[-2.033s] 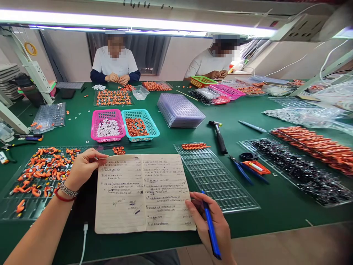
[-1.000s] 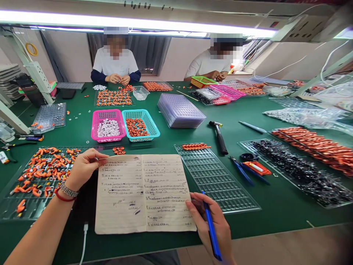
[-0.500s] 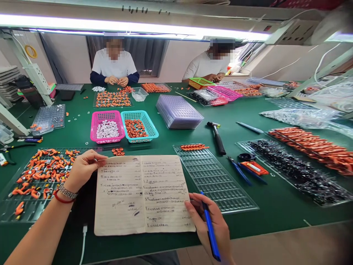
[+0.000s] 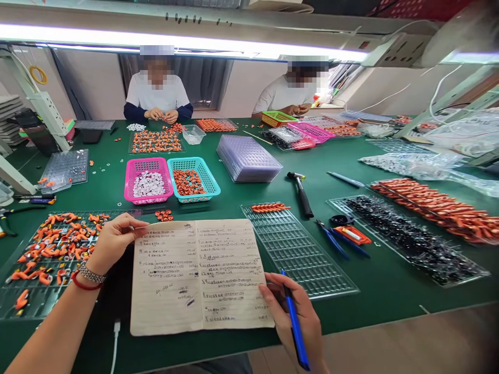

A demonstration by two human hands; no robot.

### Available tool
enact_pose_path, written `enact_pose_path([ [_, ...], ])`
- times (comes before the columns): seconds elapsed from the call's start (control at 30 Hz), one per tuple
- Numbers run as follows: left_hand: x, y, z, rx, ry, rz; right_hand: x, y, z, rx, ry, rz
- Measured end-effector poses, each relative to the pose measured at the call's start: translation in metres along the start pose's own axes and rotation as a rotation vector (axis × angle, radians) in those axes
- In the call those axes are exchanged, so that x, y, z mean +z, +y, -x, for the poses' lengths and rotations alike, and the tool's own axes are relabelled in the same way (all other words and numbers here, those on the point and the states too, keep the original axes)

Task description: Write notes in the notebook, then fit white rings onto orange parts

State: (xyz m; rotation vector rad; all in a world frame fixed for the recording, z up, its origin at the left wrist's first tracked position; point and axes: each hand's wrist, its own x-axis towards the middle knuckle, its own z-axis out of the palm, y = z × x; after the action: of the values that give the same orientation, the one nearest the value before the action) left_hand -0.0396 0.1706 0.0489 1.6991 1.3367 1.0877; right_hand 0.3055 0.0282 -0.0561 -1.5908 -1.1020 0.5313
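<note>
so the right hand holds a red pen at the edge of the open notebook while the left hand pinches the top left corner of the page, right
Not quite. In the head view the pen in the right hand is blue, not red. The rest stands: it sits at the open notebook's right edge, and the left hand pinches the page's top left corner.

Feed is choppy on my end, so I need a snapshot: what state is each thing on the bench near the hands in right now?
notebook: open flat, both pages written on
left hand: pinching the notebook's top left corner
right hand: at the right page edge, holding a pen
blue pen: gripped, tip off the page
pink basket: holds white parts
teal basket: holds orange parts
clear grid tray: mostly bare, orange row at far end
hammer: lying flat
</note>
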Motion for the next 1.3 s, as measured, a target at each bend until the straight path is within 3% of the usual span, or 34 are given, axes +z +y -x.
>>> enact_pose_path([
  [0.4, -0.002, 0.002, 0.001, -0.032, -0.007, 0.006, 0.001, -0.004, 0.002, -0.056, 0.031, -0.011],
  [0.73, 0.000, 0.006, 0.000, -0.127, -0.119, 0.055, 0.000, 0.007, 0.004, -0.109, 0.081, -0.168],
  [1.3, 0.001, 0.003, -0.003, -0.027, -0.036, -0.103, -0.001, -0.005, 0.001, -0.201, 0.105, -0.199],
])
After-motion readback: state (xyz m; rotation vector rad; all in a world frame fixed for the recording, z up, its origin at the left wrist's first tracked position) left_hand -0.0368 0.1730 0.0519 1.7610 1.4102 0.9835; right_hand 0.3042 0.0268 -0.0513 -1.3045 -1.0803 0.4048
